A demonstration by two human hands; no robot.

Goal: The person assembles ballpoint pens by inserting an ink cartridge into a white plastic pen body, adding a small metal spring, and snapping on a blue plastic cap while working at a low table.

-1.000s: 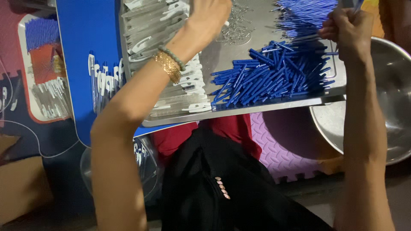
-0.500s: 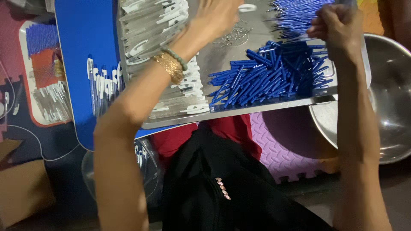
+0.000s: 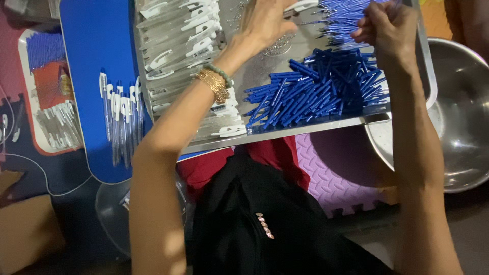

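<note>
Right hand (image 3: 389, 25) up at the far edge of the metal tray (image 3: 305, 131), fingers (image 3: 364, 34) curled tight into a loose fist over the thin blue refills (image 3: 346, 15); whether they pinch one of them, I cannot tell from here. Those refills lie as a fanned bundle at the tray's far end, their long axes running mostly left to right with the fine tips toward the left. Left hand (image 3: 265, 20) reaches in beside it, fingers bent down onto the tray floor next to a white pen clip (image 3: 305, 5); the fingertips are hidden behind the hand, so the grip cannot be told. On that wrist, a gold bangle (image 3: 213, 84) and a green bead bracelet (image 3: 221, 74).

Just nearer, the dark blue pen barrels (image 3: 316, 94) sit heaped in the tray's right half, most of them slanting from near left up to far right, a few crossing the pile. The tray's left half carries clear pen bodies with white clips (image 3: 188, 56), stacked in rows, long axes roughly crosswise.

Out to the right, a steel bowl (image 3: 458, 132) sits partly under the tray corner. Left of the tray, a blue board (image 3: 91, 61) holds a row of finished clear pens (image 3: 119, 122) lying lengthwise toward the camera. Farther left, a red-rimmed tray (image 3: 48, 81) holds more blue refills and clear pens. Purple foam mat (image 3: 331, 178) below
</note>
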